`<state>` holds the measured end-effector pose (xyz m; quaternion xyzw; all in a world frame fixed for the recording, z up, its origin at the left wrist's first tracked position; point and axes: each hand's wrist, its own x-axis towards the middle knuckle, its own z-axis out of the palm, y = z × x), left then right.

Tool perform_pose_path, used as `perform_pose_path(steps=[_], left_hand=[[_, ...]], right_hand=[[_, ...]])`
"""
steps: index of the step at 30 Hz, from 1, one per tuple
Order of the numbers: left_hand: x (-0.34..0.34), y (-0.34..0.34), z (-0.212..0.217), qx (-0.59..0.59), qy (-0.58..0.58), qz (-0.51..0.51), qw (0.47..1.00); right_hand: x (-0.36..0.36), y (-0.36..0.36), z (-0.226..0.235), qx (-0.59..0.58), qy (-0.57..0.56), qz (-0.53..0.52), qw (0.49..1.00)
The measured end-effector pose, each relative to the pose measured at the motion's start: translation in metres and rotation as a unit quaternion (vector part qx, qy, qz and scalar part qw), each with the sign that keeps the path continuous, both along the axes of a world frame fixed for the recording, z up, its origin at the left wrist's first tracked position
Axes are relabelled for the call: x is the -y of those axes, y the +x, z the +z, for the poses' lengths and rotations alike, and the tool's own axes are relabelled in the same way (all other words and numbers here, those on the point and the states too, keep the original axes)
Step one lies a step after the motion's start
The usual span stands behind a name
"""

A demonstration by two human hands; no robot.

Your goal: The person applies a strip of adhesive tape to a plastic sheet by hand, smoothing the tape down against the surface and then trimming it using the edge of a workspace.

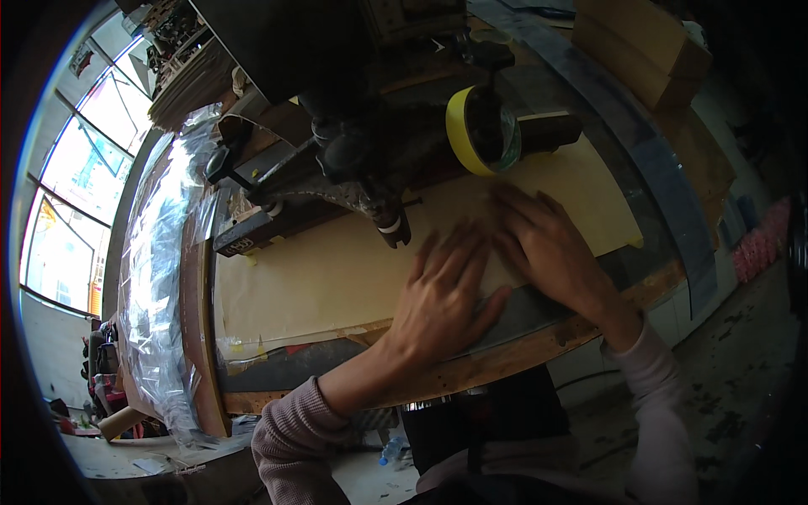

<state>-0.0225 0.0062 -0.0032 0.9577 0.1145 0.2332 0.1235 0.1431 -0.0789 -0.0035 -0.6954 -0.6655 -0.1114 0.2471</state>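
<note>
A long cream-coloured sheet (311, 290) lies across the dark work surface. My left hand (442, 299) rests palm down on it near the middle, fingers stretched forward and thumb out to the side. Just to its right, my right hand (547, 244) also lies on the sheet, its fingers extended toward the upper left and slightly blurred at the tips. I see nothing held in either hand. Whatever lies under the palms is hidden. Beyond the right fingertips stands a yellow tape roll (461, 130) on its edge.
A dark metal machine head (345, 151) with a forked tip hangs over the sheet, above a dark bar (252, 231). Crumpled clear plastic (156, 286) covers the left side. A wooden table edge (471, 374) runs in front. Cardboard (631, 42) stands at the back right.
</note>
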Motion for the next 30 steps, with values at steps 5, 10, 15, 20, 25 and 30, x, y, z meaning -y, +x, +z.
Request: perform_pose_path(steps=[5, 10, 15, 20, 25, 30], left_hand=[[0.011, -0.016, 0.016, 0.023, -0.046, -0.105, 0.993], [0.017, -0.014, 0.007, 0.014, -0.038, -0.135, 0.990], [0.015, -0.009, 0.013, 0.025, -0.046, -0.124, 0.991], [0.015, -0.009, 0.010, 0.019, -0.038, -0.130, 0.991], [0.015, -0.009, 0.010, 0.017, -0.032, -0.129, 0.991], [0.015, -0.009, 0.010, 0.012, -0.028, -0.129, 0.991]], right_hand=[[0.047, -0.034, 0.002, -0.098, -0.015, -0.009, 0.995], [0.060, -0.035, -0.008, -0.178, 0.011, -0.015, 0.984], [0.056, -0.038, -0.007, -0.146, 0.003, -0.015, 0.989], [0.057, -0.038, -0.009, -0.117, 0.002, -0.016, 0.993], [0.057, -0.040, -0.008, -0.126, 0.001, -0.019, 0.992], [0.057, -0.040, -0.008, -0.124, 0.003, -0.019, 0.992]])
